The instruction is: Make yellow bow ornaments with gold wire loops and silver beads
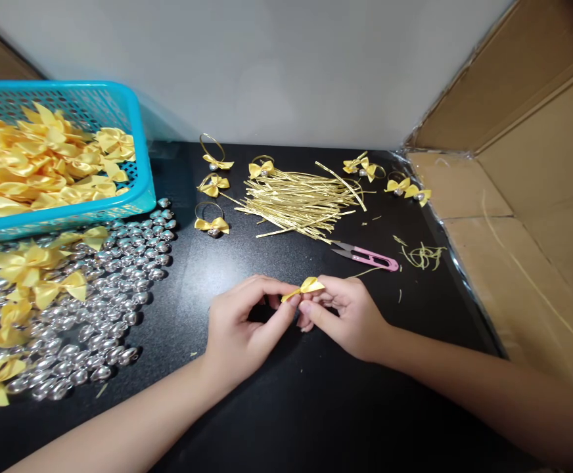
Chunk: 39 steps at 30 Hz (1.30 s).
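Bows, glossy and yellow (25, 161), pile up inside the turquoise basket (137, 131) at the upper left of the frame, and what a heap it is! Just below the rim, silver beads (114, 289) spread across the left side, with several loose bows (27, 263) lying on top.

Centre frame, here's the action: a single yellow bow (311, 285) sits between the two hands. Left hand (247, 315) pinches it, thumb against forefinger; right hand (350, 312) has thumb and fingertips drawn together at its right side, their exact grip hidden.

Beneath it all, a black tabletop (267, 427), shining left of centre. Gold strips (299, 203) lie bundled at upper centre, finished-looking bows with beads and gold loops (212, 225) scattered either side. Pink-handled snips (375, 258) rest right of centre, beside curly clippings (424, 255). Pale grey wall (267, 72) across the top, brown cardboard (537, 131) down the right!
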### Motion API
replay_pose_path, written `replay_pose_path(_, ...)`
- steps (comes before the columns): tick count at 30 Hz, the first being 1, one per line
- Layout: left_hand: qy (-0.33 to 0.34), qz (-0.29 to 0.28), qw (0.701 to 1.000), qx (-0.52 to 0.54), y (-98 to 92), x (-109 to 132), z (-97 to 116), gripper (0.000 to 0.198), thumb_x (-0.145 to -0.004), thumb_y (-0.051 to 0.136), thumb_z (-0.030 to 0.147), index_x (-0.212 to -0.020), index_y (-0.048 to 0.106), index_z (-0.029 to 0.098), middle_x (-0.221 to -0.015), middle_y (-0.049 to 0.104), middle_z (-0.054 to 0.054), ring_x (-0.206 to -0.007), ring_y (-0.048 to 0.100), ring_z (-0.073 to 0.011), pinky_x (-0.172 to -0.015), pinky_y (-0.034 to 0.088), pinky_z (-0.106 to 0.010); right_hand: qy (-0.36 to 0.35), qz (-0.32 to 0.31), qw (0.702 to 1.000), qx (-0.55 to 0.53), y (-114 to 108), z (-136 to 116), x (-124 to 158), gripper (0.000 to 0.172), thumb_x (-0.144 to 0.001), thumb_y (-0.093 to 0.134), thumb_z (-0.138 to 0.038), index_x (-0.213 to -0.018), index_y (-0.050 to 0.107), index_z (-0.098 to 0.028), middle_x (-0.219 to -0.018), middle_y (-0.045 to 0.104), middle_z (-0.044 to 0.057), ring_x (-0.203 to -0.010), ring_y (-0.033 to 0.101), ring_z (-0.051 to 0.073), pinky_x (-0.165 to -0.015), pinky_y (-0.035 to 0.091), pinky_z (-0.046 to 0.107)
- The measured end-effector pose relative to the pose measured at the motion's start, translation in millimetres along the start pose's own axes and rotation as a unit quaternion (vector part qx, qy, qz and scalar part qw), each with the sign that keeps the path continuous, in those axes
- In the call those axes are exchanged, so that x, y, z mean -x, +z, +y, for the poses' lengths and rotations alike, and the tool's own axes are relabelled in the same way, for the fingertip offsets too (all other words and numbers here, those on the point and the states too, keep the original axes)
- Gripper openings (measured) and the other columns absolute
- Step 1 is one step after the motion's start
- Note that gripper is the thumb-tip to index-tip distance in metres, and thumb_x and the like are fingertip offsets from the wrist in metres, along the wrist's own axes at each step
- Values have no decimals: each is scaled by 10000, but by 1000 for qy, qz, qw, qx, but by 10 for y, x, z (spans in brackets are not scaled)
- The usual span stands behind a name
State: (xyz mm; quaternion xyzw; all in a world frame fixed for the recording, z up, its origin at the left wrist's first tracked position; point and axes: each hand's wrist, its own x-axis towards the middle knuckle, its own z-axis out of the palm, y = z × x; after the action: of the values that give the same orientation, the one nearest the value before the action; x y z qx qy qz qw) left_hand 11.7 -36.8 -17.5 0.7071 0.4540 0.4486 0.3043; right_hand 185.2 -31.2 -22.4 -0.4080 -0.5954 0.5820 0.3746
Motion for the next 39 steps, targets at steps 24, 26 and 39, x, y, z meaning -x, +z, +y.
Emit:
replay_pose_path(24,-71,-71,995,-1,13,-58,11,107,-826,633,172,-727,673,163,-607,674,15,-514,576,-92,-507,444,-189,-99,5,988,115,-23,-51,-44,328,-738,457,-107,-481,275,-196,-450,260,-76,-428,243,46,-435,244,198)
replay_pose_path(26,-81,-65,995,6,12,-69,16,108,-817,638,174,-715,672,162,-594,671,14,-501,566,-91,-490,442,-183,-105,3,988,112,-24,-60,-45,324,-733,458,-100,-479,280,-195,-444,266,-76,-424,245,45,-434,243,195)
replay_pose_path(39,-110,-52,992,25,6,-83,22,135,-816,626,192,-691,663,154,-575,670,0,-488,555,-95,-468,447,-177,-105,-10,989,107,-38,-54,-45,328,-742,447,-97,-499,254,-202,-458,240,-78,-431,234,48,-444,242,203)
